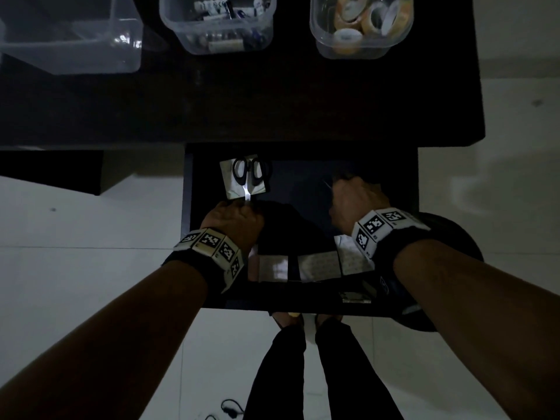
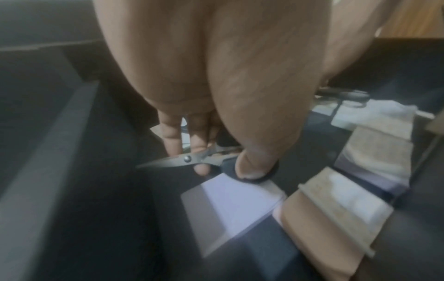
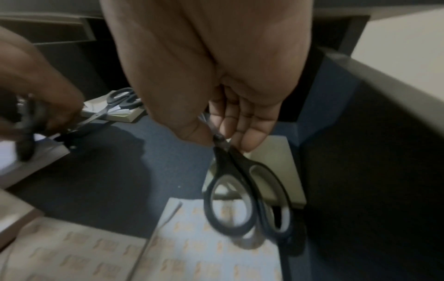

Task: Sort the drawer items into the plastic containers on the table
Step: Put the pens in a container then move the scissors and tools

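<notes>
1. The step in hand is lifting scissors out of the open dark drawer (image 1: 194, 237).
2. The left hand (image 1: 235, 222) has its fingers (image 2: 171, 138) curled round a small pair of black-handled steel scissors (image 2: 192, 161), just above a white notepad (image 2: 230, 207).
3. The right hand (image 1: 356, 200) pinches a larger pair of black-handled scissors (image 3: 242, 190) by the blades, loops hanging down.
4. A third black-handled pair (image 1: 250, 174) lies on a pad at the drawer's back.
5. Next, I judge, both pairs go up to the bench (image 1: 272, 101), probably into the clear empty plastic container (image 1: 69, 37), blades kept closed.

Office: desk drawer (image 1: 194, 225), scissors (image 1: 250, 174)
</notes>
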